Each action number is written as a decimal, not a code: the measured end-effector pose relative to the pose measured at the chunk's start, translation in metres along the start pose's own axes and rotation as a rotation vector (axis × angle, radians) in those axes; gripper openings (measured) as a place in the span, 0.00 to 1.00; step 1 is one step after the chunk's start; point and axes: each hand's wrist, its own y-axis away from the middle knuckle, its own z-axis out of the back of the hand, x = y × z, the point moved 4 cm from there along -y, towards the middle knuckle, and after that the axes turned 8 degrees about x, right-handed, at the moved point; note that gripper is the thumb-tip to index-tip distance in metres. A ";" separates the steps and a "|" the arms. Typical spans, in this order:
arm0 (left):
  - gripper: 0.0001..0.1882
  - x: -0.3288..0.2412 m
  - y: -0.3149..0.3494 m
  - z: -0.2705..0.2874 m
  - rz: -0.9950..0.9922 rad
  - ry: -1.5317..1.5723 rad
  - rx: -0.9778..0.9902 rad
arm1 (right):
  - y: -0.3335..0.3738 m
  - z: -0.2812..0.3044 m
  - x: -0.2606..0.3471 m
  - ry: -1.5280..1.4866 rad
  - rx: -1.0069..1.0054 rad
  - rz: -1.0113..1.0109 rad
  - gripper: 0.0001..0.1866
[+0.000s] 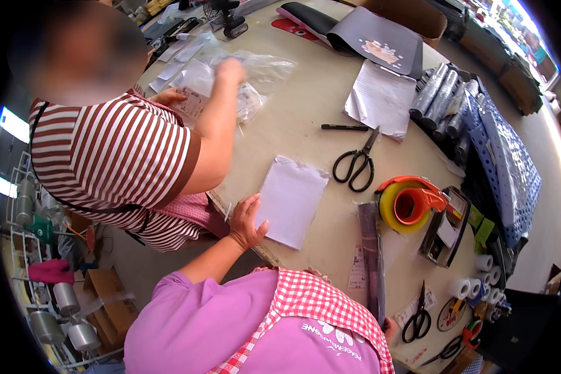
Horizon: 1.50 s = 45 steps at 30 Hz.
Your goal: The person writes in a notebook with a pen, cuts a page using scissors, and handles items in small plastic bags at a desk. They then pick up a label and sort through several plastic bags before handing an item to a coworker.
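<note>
A stack of white paper sheets (pixel 292 199) lies near the table's front edge. My left hand (pixel 248 223) rests along the left side of this stack, fingers apart and thumb on the paper. Only a small bit of my right hand (pixel 390 328) shows beside my apron, close to the lower end of a long dark folded item (pixel 371 249) in clear plastic. Most of its fingers are hidden. To the right of the stack are black-handled scissors (pixel 356 163) and a black pen (pixel 345 127).
A co-worker in a striped shirt (pixel 124 146) handles plastic bags (pixel 249 81) at the left. An orange tape dispenser (pixel 411 204), an open box (pixel 447 227), more scissors (pixel 417 322), small white rolls (pixel 474 288) and wrapped rolls (pixel 431 93) crowd the right. A dark mat (pixel 380 43) lies far back.
</note>
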 end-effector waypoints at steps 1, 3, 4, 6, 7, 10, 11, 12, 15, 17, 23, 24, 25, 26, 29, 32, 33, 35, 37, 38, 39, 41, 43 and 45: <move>0.26 0.000 -0.002 -0.001 0.006 -0.003 0.009 | -0.002 0.001 -0.004 -0.009 0.028 -0.038 0.29; 0.25 -0.001 0.000 0.000 0.026 -0.013 0.031 | -0.007 0.003 -0.011 -0.020 0.079 -0.086 0.28; 0.25 -0.002 0.000 0.001 0.029 -0.020 0.038 | -0.009 0.001 -0.014 -0.031 0.096 -0.102 0.27; 0.24 -0.004 -0.003 0.003 0.026 -0.027 0.047 | -0.013 0.002 -0.019 -0.039 0.119 -0.129 0.26; 0.23 -0.005 -0.004 0.004 0.021 -0.030 0.047 | -0.013 0.002 -0.021 -0.045 0.128 -0.138 0.25; 0.22 -0.006 -0.006 0.004 0.017 -0.045 0.037 | -0.022 0.000 -0.023 -0.050 0.147 -0.151 0.24; 0.22 -0.006 -0.006 0.004 0.016 -0.046 0.039 | -0.023 0.000 -0.023 -0.052 0.150 -0.153 0.23; 0.22 -0.007 -0.006 0.004 0.014 -0.048 0.041 | -0.024 0.000 -0.024 -0.053 0.151 -0.153 0.23; 0.22 -0.008 -0.006 0.003 0.014 -0.044 0.035 | -0.024 -0.001 -0.026 -0.054 0.154 -0.151 0.21; 0.22 -0.007 -0.006 0.003 0.012 -0.044 0.032 | -0.024 -0.002 -0.027 -0.054 0.153 -0.146 0.20; 0.21 -0.005 -0.004 0.002 0.006 -0.041 0.010 | -0.023 -0.001 -0.026 -0.050 0.143 -0.100 0.17; 0.20 -0.005 -0.004 0.001 -0.001 -0.035 0.004 | -0.021 -0.001 -0.024 -0.046 0.132 -0.082 0.16; 0.20 -0.004 -0.004 0.001 -0.003 -0.032 0.002 | -0.018 0.001 -0.022 -0.047 0.113 -0.053 0.16; 0.20 -0.004 -0.003 0.000 -0.001 -0.030 0.002 | -0.020 0.001 -0.017 -0.049 0.107 -0.025 0.15; 0.20 -0.003 -0.001 0.001 0.004 -0.031 -0.003 | -0.020 0.008 -0.019 -0.067 0.316 -0.195 0.19; 0.20 -0.003 -0.001 0.000 0.005 -0.021 -0.017 | -0.009 0.003 -0.043 -0.032 0.312 -0.239 0.23; 0.19 -0.003 0.000 0.000 0.006 -0.016 -0.022 | -0.009 0.000 -0.046 -0.035 0.225 -0.172 0.21; 0.19 -0.002 0.000 -0.001 0.014 -0.010 -0.018 | -0.008 -0.007 -0.045 -0.049 -0.005 0.023 0.15; 0.19 -0.003 0.000 0.000 0.015 -0.011 -0.020 | -0.007 -0.011 -0.047 -0.076 -0.144 0.138 0.10; 0.19 -0.004 -0.001 0.002 0.010 -0.014 -0.024 | -0.006 -0.014 -0.050 -0.089 -0.141 0.122 0.09; 0.19 -0.005 -0.001 0.003 0.006 -0.018 -0.027 | -0.004 -0.014 -0.056 -0.092 -0.086 0.055 0.12; 0.19 -0.006 -0.002 0.004 0.007 -0.014 -0.027 | -0.004 -0.012 -0.067 -0.080 0.078 -0.124 0.20; 0.19 -0.005 -0.001 0.003 0.017 -0.007 -0.026 | -0.003 -0.011 -0.069 -0.061 0.173 -0.219 0.26; 0.19 -0.002 0.000 0.001 0.035 0.005 -0.021 | -0.004 -0.011 -0.063 -0.058 0.157 -0.191 0.26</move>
